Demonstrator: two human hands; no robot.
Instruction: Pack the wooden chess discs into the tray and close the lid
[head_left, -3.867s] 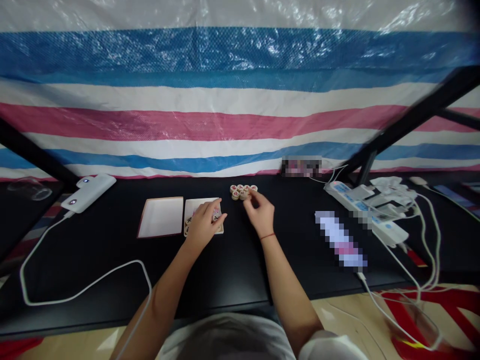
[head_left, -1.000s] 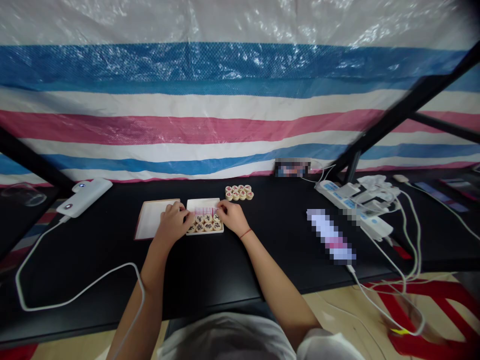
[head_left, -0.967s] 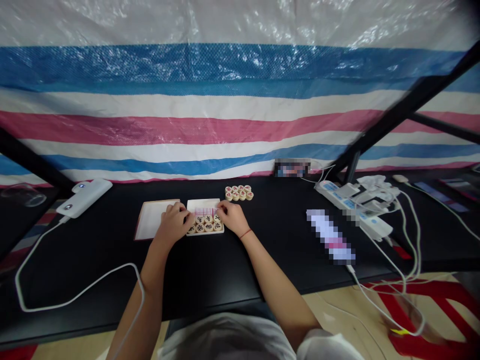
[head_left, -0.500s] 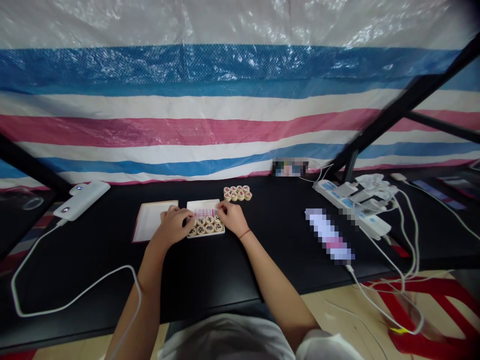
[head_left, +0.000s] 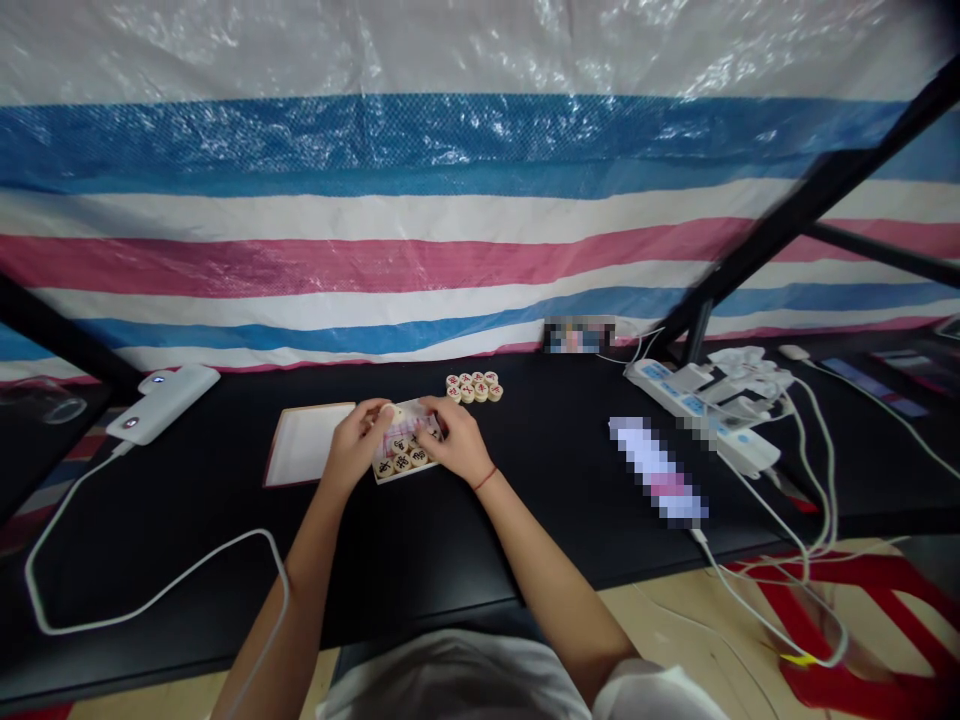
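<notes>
A shallow white box (head_left: 406, 476) sits in front of me, slightly turned, with several round Chinese chess pieces (head_left: 402, 462) marked in black in its near part. A pink-striped surface (head_left: 396, 430) shows on the box floor behind them. At the far left corner of the box, my left hand (head_left: 358, 440) pinches a pale chess piece (head_left: 386, 412). My right hand (head_left: 459, 440) closes over the box's right side, thumb inside and fingers at the far edge, hiding some pieces. Just beyond it stand red-marked chess pieces (head_left: 474, 387) in two rows.
Left of the box lies an open lid (head_left: 311, 445), white inside. A white power bank (head_left: 163, 402) with a cable (head_left: 150, 607) is at the far left. To the right are a blurred-out phone (head_left: 658, 470) and a power strip (head_left: 701, 415) with plugs. A striped sheet (head_left: 375, 265) hangs behind the black table (head_left: 420, 560).
My left hand has moved inward to the box's far left corner and now shows a piece in its fingers. My right hand has reached over the box's right side. The box has turned slightly.
</notes>
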